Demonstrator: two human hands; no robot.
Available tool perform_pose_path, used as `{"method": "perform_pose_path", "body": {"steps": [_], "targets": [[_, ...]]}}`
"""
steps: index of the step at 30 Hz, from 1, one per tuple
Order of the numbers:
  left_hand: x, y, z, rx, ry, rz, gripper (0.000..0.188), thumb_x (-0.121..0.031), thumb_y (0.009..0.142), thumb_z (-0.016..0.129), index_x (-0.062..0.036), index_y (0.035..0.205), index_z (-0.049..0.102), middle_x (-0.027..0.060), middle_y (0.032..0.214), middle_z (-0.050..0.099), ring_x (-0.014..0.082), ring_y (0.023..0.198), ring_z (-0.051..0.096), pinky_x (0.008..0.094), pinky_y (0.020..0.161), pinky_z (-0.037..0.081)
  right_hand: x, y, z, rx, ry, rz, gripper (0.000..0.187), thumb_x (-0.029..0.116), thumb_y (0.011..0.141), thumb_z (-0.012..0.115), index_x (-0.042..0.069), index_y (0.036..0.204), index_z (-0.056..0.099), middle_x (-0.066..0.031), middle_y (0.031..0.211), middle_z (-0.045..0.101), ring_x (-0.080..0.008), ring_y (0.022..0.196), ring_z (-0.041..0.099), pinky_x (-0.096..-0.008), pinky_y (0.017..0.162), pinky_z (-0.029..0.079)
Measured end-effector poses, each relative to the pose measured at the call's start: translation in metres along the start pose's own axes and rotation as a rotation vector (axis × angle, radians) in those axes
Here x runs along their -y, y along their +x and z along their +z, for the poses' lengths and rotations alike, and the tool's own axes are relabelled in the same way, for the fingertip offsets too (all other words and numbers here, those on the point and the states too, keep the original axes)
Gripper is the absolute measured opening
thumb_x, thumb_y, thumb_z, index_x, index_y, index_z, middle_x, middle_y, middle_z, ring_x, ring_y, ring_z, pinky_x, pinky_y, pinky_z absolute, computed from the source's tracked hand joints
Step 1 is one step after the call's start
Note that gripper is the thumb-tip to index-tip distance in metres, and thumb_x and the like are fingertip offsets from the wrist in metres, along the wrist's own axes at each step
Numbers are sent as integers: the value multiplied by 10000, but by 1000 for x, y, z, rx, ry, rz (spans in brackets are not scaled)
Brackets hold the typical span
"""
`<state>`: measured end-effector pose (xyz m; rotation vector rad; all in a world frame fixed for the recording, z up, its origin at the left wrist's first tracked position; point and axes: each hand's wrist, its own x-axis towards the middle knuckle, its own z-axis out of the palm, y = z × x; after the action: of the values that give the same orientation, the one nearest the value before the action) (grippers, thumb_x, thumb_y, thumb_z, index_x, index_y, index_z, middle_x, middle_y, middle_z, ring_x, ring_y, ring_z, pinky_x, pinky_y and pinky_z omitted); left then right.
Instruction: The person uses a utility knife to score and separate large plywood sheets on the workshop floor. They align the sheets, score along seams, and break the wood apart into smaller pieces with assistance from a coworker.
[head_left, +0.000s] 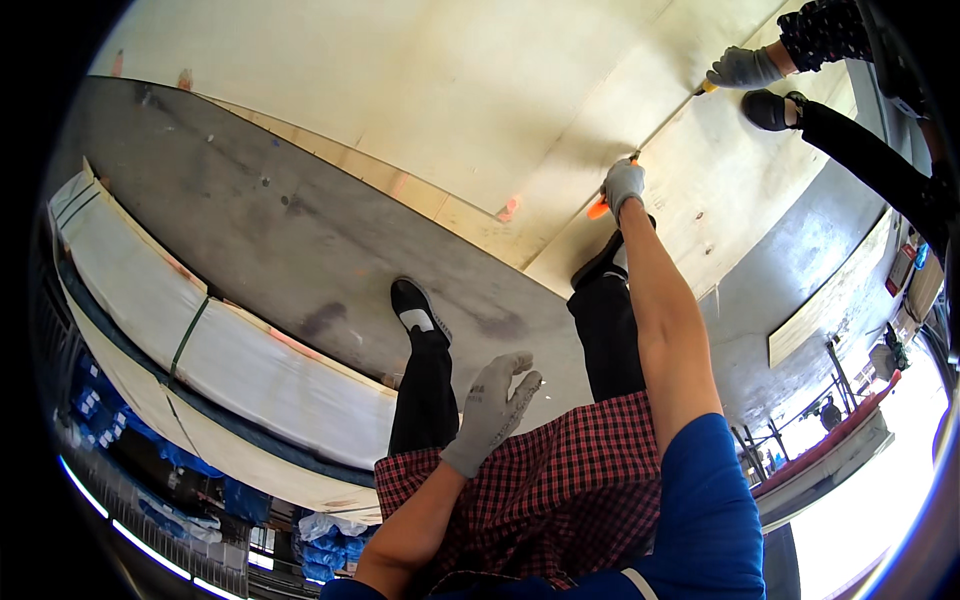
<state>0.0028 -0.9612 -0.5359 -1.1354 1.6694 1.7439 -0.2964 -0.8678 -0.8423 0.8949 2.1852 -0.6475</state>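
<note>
My right hand (625,182), in a grey glove, is closed around an orange utility knife (598,208). Its tip rests at a straight seam on the pale plywood sheet (690,215). My left hand (490,408), gloved the same way, hangs in front of my checked apron (560,470) with its fingers apart and nothing in it. At the upper right, a co-worker's gloved hand (745,68) holds a yellow knife (707,87) on the same seam. The large veneer sheet (400,90) lies left of that seam. My right shoe (598,258) stands on the plywood.
My left shoe (415,305) is on the grey floor (300,230). A strapped stack of white-wrapped boards (270,360) runs along the left. The co-worker's shoe (768,110) stands on the plywood's far right. A loose wooden strip (825,295) lies on the floor to the right.
</note>
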Motion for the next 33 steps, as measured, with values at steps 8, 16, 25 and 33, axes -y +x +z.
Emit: {"method": "perform_pose_path", "body": {"steps": [8,16,25,33], "targets": [[2,-7,-22,-22,68,58,302,-226,908,607,9,1095,580,149,1062,622,254,995,617,337,852,480,-71,-18,35,-172,-153,-89,422,348,921,436,-45,1073,462,-299,943,629,-448,871,630,-494,779,495],[7,-16,-36,-11,25,38,293,-209,906,604,10,1099,577,157,1057,622,259,1003,618,344,856,481,-98,-49,48,-171,-158,-76,396,338,920,449,-30,1057,500,-292,988,622,-460,936,604,-503,812,478],[22,-24,-41,-21,5,37,294,-198,905,607,22,1098,572,157,1026,631,258,998,621,346,867,475,-193,-151,88,-117,-214,-70,347,328,949,425,-10,1024,442,-239,883,627,-413,770,630,-468,681,492],[22,-19,-39,-58,34,37,345,-250,903,600,36,1092,565,193,1027,629,309,978,617,387,856,478,-159,-146,45,56,168,-117,238,267,990,419,31,971,391,-77,721,558,-147,504,545,-299,416,464]]}}
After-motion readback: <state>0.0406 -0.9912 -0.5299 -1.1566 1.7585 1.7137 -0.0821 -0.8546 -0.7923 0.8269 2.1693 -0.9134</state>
